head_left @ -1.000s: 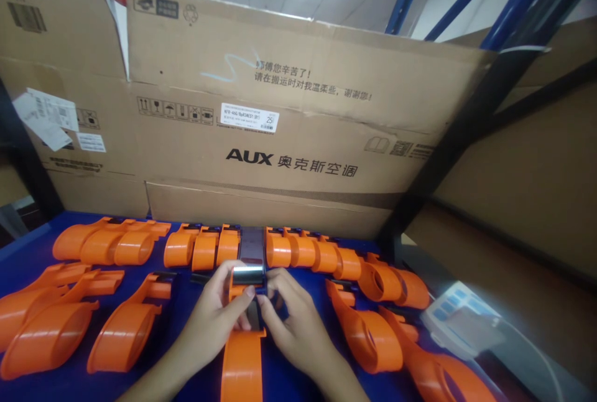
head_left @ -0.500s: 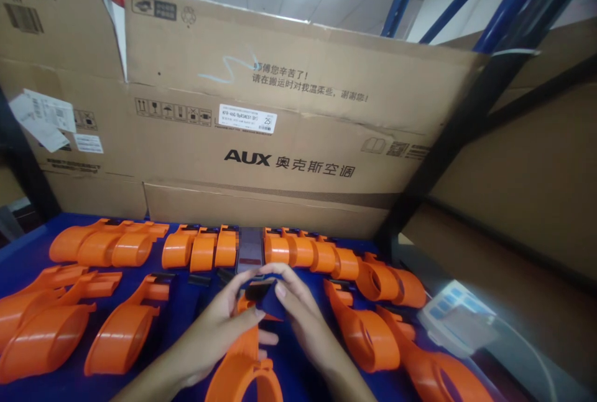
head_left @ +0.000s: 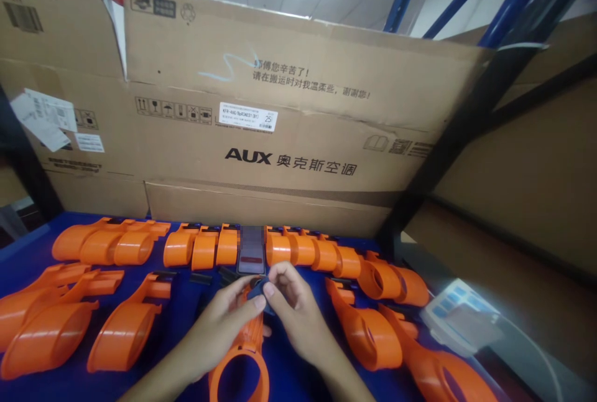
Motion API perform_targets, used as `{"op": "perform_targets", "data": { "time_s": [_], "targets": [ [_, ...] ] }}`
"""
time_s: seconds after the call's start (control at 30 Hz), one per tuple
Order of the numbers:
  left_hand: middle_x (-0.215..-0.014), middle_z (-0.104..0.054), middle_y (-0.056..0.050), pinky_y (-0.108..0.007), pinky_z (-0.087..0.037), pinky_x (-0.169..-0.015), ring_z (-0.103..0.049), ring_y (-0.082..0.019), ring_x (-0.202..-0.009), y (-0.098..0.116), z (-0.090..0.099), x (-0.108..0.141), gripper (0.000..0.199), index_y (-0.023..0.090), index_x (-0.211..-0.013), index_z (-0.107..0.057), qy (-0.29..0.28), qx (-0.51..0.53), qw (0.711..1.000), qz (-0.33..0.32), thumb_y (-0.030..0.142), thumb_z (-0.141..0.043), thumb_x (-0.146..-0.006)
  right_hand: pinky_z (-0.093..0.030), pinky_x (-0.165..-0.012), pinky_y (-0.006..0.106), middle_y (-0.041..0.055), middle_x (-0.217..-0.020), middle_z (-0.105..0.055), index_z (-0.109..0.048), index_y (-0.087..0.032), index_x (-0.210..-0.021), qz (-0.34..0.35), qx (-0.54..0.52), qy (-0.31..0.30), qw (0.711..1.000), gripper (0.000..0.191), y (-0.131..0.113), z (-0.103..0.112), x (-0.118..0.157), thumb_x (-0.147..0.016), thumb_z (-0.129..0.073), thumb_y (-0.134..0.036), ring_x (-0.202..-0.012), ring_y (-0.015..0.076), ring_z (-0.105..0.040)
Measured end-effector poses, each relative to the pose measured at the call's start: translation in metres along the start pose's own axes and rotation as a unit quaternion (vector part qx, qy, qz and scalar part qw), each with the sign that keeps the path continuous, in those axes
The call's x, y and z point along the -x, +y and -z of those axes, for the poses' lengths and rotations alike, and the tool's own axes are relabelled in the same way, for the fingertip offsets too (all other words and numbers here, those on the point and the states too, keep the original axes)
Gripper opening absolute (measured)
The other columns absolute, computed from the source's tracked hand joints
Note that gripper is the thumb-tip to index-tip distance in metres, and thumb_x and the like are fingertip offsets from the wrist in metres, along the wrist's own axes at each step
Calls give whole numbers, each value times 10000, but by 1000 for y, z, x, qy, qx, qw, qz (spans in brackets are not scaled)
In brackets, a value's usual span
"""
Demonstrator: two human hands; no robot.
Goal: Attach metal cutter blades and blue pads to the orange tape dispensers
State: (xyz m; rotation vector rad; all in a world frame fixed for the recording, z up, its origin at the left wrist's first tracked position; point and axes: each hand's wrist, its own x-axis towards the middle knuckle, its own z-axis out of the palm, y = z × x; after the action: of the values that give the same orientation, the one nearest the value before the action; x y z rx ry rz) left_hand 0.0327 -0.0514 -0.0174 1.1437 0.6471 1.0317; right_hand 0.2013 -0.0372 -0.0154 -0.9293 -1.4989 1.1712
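Observation:
In the lower middle of the head view, my left hand (head_left: 224, 321) is closed around the upper stem of an orange plastic part with a round ring (head_left: 215, 383) at its lower end. The ring hangs toward me. At the top of the stem sits a small dark blue strip (head_left: 256, 290), bent over a black piece. My left thumb presses on this strip. My right hand (head_left: 293, 312) pinches the strip's right end between thumb and fingers. Both hands are nearly touching. Some fingers are hidden behind the part.
Several similar orange parts (head_left: 124, 333) lie in rows on the blue surface (head_left: 172, 340). A grey phone-like slab (head_left: 252, 249) stands among the back row, with black strips (head_left: 200, 279) nearby. Behind is a cardboard wall (head_left: 186, 159). A white device with a cable (head_left: 459, 315) sits right.
The blue flap that stuck up on the right is now folded over the top of the part. The ring has turned to face me more, and my hands are closer together.

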Motion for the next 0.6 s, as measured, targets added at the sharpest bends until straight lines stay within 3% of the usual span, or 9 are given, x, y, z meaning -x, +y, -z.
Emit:
{"op": "perform_targets", "data": {
  "time_s": [0.1, 0.2, 0.3, 0.37, 0.47, 0.6],
  "targets": [
    [-1304, -679, -115, -400, -599, -878, -690, -295, -1084, 1, 0, -2, 434, 227, -1313, -662, 11, -4, 1000, 0, 398, -692, -915, -485, -685, 255, -17, -824, -551, -504, -240, -902, 7, -5, 3, 1000, 287, 1, -2, 0, -920, -673, -471, -749, 155, -544],
    [-1262, -705, -106, -386, -600, -876, -725, -266, -992, -2, 3, -5, 475, 217, -1289, -669, 39, 10, 999, 8, 384, -762, -855, -500, -753, 281, 14, -913, -611, -544, -234, -994, 14, 18, 16, 1000, 268, 2, -2, 0, -948, -631, -484, -831, 179, -596],
    [-1060, -769, -133, -358, -619, -696, -748, -244, -753, -1, 11, -9, 511, 155, -1231, -681, 90, 76, 992, 53, 490, -730, -849, -502, -816, 322, 56, -1031, -674, -589, -229, -1128, 19, 70, 28, 997, 327, 2, 0, 0, -1039, -432, -501, -926, 211, -633],
    [-837, -774, -136, -321, -587, -570, -705, -215, -579, 4, 20, -11, 539, 100, -1089, -715, 124, 149, 977, 93, 591, -615, -890, -494, -850, 341, 60, -1040, -694, -628, -232, -1099, 28, 134, 13, 990, 350, -1, 2, 0, -1065, -365, -460, -963, 223, -636],
    [-709, -748, -94, -278, -558, -534, -672, -185, -530, 16, 31, -14, 411, 130, -908, -702, 180, 224, 957, 42, 520, -574, -934, -473, -893, 359, 46, -988, -706, -670, -238, -955, 64, 260, -85, 960, 245, -8, 0, 3, -1040, -461, -332, -968, 226, -625],
    [-685, -732, -76, -279, -563, -547, -667, -179, -527, 27, 36, -14, 376, 140, -901, -694, 181, 266, 946, 33, 485, -553, -953, -459, -942, 358, 33, -1034, -724, -669, -237, -904, 129, 333, -243, 902, 185, -15, -7, 8, -967, -519, -150, -983, 206, -638]
  ]
}}
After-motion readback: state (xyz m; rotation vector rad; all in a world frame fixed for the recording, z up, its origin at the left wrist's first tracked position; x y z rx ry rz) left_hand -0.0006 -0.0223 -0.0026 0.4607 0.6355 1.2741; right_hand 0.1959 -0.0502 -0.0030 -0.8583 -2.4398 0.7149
